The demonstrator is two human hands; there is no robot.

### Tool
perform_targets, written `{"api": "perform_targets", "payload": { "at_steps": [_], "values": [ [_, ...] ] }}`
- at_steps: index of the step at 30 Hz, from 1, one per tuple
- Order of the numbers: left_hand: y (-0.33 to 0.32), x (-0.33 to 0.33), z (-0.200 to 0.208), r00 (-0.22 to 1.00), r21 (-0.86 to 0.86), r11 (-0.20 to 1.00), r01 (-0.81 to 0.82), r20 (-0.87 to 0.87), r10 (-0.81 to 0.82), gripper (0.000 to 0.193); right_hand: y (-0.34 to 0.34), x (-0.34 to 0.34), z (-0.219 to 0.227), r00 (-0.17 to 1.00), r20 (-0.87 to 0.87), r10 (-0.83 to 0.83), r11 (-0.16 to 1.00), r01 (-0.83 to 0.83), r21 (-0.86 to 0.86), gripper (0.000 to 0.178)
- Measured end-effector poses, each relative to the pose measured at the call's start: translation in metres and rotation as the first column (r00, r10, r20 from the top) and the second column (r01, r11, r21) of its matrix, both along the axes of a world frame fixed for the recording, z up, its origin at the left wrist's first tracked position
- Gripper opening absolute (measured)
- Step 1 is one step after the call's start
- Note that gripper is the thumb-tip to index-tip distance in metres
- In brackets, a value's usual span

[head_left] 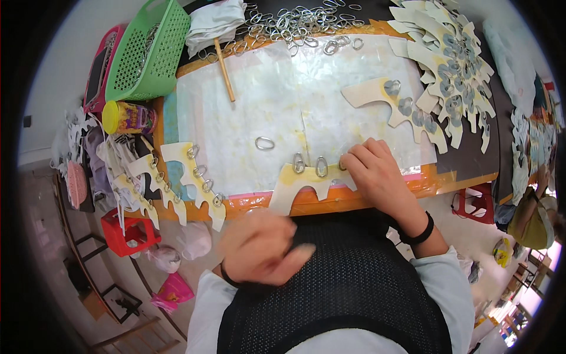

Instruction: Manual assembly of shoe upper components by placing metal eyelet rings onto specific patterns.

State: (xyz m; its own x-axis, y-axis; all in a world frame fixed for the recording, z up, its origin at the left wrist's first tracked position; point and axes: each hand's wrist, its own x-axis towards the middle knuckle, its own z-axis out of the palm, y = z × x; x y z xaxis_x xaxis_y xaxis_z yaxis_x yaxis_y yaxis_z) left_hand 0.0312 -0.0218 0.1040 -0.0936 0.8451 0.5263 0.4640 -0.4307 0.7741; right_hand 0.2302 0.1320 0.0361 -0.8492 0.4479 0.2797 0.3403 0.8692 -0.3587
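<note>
A cream, scalloped cut piece [286,187] lies at the near edge of the work surface, with oval metal rings [321,166] set along its upper side. My right hand [377,175] bends over its right end, fingers curled together on a ring that shows only in part. Motion blurs my left hand [259,245], raised in front of my body, short of the table edge; whether it holds anything is unclear. One loose metal ring [265,143] rests on the pale sheet [253,112] beyond the piece.
Similar ringed pieces [191,171] hang over the table's left edge. A large pile of pieces with grey round patches [454,71] sits at right. Many rings [289,26] lie at the back beside a stick with white cloth [224,71], a green basket [127,74] and a yellow-lidded jar [131,118].
</note>
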Motion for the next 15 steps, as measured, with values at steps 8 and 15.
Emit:
{"api": "perform_targets", "payload": {
  "at_steps": [8, 15],
  "values": [
    [0.065, 0.035, -0.071, 0.942, -0.295, 0.949, -0.115, -0.337, 0.009, 0.043, 0.002, -0.002, 0.000, 0.996, -0.075, 0.046, 0.996, -0.051, -0.072, 0.019],
    [0.067, 0.036, -0.065, 0.951, -0.413, 0.895, -0.167, -0.306, 0.036, 0.031, 0.000, 0.009, -0.007, 0.980, -0.158, 0.124, 0.987, -0.138, -0.081, 0.023]
  ]
}}
